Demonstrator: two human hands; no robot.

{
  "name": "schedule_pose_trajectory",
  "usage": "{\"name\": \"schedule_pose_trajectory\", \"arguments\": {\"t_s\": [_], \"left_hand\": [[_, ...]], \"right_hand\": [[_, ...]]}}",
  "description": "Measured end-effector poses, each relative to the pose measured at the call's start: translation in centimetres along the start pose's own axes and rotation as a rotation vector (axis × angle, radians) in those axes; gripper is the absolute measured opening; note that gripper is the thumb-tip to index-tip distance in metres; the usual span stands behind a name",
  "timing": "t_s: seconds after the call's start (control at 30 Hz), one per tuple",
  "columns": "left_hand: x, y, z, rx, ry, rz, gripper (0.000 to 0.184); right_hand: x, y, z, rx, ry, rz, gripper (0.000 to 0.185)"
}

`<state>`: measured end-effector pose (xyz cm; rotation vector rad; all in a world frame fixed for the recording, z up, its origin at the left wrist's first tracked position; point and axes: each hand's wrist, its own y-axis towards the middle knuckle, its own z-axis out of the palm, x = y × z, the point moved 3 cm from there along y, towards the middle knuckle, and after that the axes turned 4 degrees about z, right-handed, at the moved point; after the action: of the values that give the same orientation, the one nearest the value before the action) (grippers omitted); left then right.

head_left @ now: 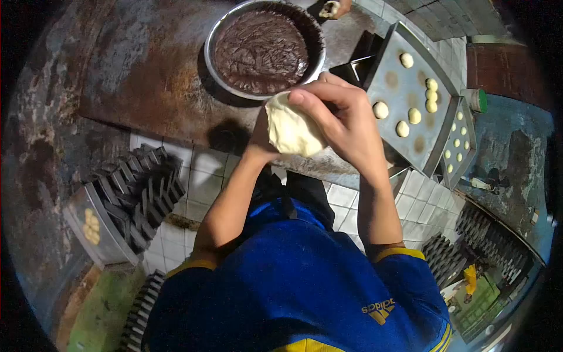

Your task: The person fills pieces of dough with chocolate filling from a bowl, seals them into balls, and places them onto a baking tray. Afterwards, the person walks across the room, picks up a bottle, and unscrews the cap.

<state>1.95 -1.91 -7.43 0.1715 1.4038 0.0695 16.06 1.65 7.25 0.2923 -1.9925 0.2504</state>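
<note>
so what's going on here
Someone in a blue shirt has a flattened piece of pale dough in their hands, above the worktop's edge. The left hand is mostly hidden behind it; the right hand has its thumb on the upper edge. Just beyond is a bowl of dark brown paste. To the right, pale balls sit on a tray. Another person's hand shows at the top of the picture.
</note>
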Motion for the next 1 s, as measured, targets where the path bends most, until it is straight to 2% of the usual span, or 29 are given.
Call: {"name": "schedule_pose_trajectory", "arguments": {"t_s": [0.03,0.07,0.1,0.17,0.23,0.3,0.33,0.37,0.4,0.43,0.5,0.63,0.67,0.73,0.83,0.87,0.97,1.0], "left_hand": [[0.0,-0.8,-0.8,0.072,0.093,0.020,0.061],[0.1,-1.5,-1.6,0.142,0.184,0.046,0.076],[1.7,-2.8,-2.8,0.062,0.228,-0.031,0.073],[2.8,-4.1,-5.4,-0.049,0.259,-0.120,0.068],[2.2,-3.5,-7.3,-0.087,0.324,-0.129,0.064],[2.4,-3.7,-9.8,-0.210,0.434,-0.519,0.050],[2.0,-3.3,-11.0,-0.233,0.370,-0.552,0.041],[1.1,-3.2,-12.0,-0.251,0.307,-0.590,0.033],[-0.8,-2.6,-12.4,-0.274,0.286,-0.727,0.051],[1.9,-4.1,-14.5,-0.274,0.325,-0.584,0.045],[2.2,-4.2,-15.9,-0.323,0.245,-0.650,0.029],[1.5,-4.0,-16.4,-0.354,0.245,-0.704,0.030],[1.1,-3.6,-16.3,-0.316,0.328,-0.624,0.031],[0.9,-3.2,-16.1,-0.280,0.407,-0.540,0.031],[1.7,-2.9,-16.1,-0.270,0.373,-0.501,0.033],[1.9,-2.8,-16.0,-0.292,0.329,-0.511,0.033],[2.3,-2.8,-16.5,-0.286,0.316,-0.521,0.031],[2.4,-2.7,-16.6,-0.261,0.351,-0.522,0.030]], "right_hand": [[-0.7,0.6,0.7,-0.018,-0.132,0.028,0.039],[-3.8,1.3,1.6,0.006,-0.089,0.152,0.042],[-7.9,1.7,3.0,0.029,-0.048,0.272,0.046],[-15.5,0.9,6.9,0.009,-0.107,0.427,0.040],[-25.7,-3.6,11.4,0.173,-0.841,0.458,0.026],[-33.3,-8.2,14.8,0.228,-0.933,0.321,0.027],[-33.3,-8.4,14.3,0.236,-0.937,0.310,0.027],[-32.9,-9.0,14.2,0.273,-0.857,0.197,0.028],[-32.5,-9.5,14.4,0.305,-0.772,0.095,0.030],[-31.8,-8.5,13.8,0.308,-0.772,0.098,0.030],[-27.0,-3.8,10.6,0.245,-0.656,0.142,0.029],[-21.9,5.9,6.7,0.155,-0.955,0.054,0.030],[-22.8,7.3,6.6,0.156,-0.957,0.055,0.030],[-23.9,9.6,7.0,0.236,-1.037,-0.212,0.025],[-25.1,10.9,7.8,0.374,-1.036,-0.292,0.022],[-25.8,11.4,7.9,0.516,-1.104,-0.197,0.021],[-27.2,13.4,6.8,0.579,-1.070,-0.229,0.029],[-26.9,14.9,6.1,0.697,-0.957,-0.087,0.028]]}}
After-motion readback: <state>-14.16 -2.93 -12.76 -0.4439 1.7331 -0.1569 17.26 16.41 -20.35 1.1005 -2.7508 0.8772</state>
